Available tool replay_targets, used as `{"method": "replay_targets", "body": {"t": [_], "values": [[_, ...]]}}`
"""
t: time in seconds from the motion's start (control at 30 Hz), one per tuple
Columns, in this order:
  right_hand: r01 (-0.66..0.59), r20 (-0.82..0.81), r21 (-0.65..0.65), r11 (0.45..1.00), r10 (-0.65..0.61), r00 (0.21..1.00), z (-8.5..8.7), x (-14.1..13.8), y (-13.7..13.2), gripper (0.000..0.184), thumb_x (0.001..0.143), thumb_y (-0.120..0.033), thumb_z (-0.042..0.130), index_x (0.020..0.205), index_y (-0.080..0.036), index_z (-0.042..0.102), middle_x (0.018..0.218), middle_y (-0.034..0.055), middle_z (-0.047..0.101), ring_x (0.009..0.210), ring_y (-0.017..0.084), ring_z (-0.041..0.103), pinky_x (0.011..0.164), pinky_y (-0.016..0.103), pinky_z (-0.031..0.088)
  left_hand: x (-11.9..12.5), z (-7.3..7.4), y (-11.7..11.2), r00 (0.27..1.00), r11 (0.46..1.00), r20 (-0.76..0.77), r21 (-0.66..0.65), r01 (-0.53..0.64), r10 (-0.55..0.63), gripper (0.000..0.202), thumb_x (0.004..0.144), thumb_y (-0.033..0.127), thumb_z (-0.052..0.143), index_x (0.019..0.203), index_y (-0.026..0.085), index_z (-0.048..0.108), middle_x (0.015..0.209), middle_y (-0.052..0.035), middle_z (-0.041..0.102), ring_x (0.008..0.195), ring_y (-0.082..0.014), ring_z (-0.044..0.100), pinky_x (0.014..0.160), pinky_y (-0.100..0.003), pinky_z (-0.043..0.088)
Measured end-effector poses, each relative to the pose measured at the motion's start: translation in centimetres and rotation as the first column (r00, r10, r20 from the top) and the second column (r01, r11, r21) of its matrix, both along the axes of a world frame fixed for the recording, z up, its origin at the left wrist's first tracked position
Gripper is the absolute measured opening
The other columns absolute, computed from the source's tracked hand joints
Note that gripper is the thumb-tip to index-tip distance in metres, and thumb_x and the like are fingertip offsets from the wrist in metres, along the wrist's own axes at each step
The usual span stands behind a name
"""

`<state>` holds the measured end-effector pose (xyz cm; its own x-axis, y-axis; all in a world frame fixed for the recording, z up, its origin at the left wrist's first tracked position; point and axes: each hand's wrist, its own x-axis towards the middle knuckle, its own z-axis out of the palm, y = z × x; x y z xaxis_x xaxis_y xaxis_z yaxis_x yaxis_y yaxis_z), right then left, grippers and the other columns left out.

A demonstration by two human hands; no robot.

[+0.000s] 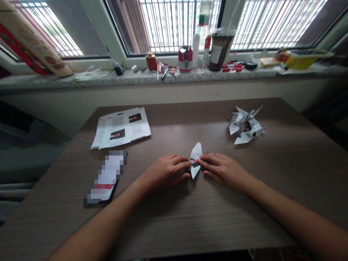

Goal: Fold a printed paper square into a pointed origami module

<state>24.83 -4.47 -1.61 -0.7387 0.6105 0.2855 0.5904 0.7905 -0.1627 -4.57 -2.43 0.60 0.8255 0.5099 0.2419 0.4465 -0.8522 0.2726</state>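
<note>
A small folded paper (196, 152), white with a red and black printed patch, lies on the brown table between my hands. It is narrow and diamond-like, with pointed ends toward and away from me. My left hand (170, 170) grips its left edge with bent fingers. From the other side, my right hand (221, 167) presses its fingertips on the right edge, near the printed patch. The thumbs sit low, close to the tabletop. Further back on the right rests a cluster of folded paper pieces (246, 125) with several sharp points.
Printed sheets (122, 127) lie stacked at the back left, with a phone (107, 177), its screen blurred out, in front. Along the stone windowsill (108, 82) stand a red can (185, 59), a dark drink cup (219, 50), bottles, small tools and a yellow basket (300, 59).
</note>
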Motion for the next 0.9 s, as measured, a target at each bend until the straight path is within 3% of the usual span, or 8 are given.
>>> {"method": "replay_targets", "body": {"t": [0.23, 0.43, 0.53, 0.9], "values": [[0.011, 0.018, 0.016, 1.000, -0.012, 1.000, 0.5, -0.7, -0.5, 0.042, 0.105, -0.035, 0.054, 0.143, -0.019, 0.060, 0.119, 0.0138, 0.070, 0.110, 0.031, 0.064, 0.096, 0.051, 0.054, 0.4, -0.3, -0.3, 0.998, 0.997, -0.031, -0.051, -0.063, 0.061, 0.036, 0.101, 0.038, 0.061, 0.133, 0.021, 0.064, 0.132, -0.0130, 0.066, 0.115, -0.0278, 0.065, 0.096, -0.046, 0.055], [0.051, -0.192, -0.096, 0.994, -0.069, 0.979, 0.3, -1.3, 0.5, 0.029, 0.105, -0.029, 0.053, 0.130, -0.025, 0.068, 0.131, 0.0100, 0.067, 0.121, 0.026, 0.061, 0.102, 0.046, 0.051, 0.6, -0.5, -0.2, 0.998, 0.997, -0.011, -0.058, -0.057, 0.056, 0.040, 0.100, 0.036, 0.064, 0.137, 0.022, 0.062, 0.135, -0.0106, 0.066, 0.122, -0.0288, 0.062, 0.104, -0.049, 0.050], [0.096, -0.202, -0.127, 0.987, -0.120, 0.972, 0.0, -1.8, 0.9, 0.031, 0.104, -0.031, 0.056, 0.133, -0.022, 0.066, 0.133, 0.0132, 0.065, 0.122, 0.029, 0.060, 0.103, 0.049, 0.051, 0.9, -0.6, -0.2, 0.999, 0.997, 0.006, -0.064, -0.047, 0.048, 0.037, 0.100, 0.035, 0.064, 0.134, 0.021, 0.064, 0.136, -0.0110, 0.067, 0.121, -0.0287, 0.063, 0.104, -0.048, 0.050], [0.173, -0.217, -0.167, 0.971, -0.208, 0.954, -0.6, -2.2, 0.9, 0.033, 0.095, -0.036, 0.070, 0.125, -0.023, 0.065, 0.124, 0.0119, 0.067, 0.116, 0.030, 0.061, 0.098, 0.049, 0.050, 1.9, -1.4, 0.2, 0.973, 0.967, 0.162, -0.219, -0.128, 0.165, 0.017, 0.101, 0.025, 0.060, 0.114, 0.019, 0.069, 0.113, -0.0084, 0.073, 0.106, -0.0228, 0.067, 0.096, -0.041, 0.052]]}}
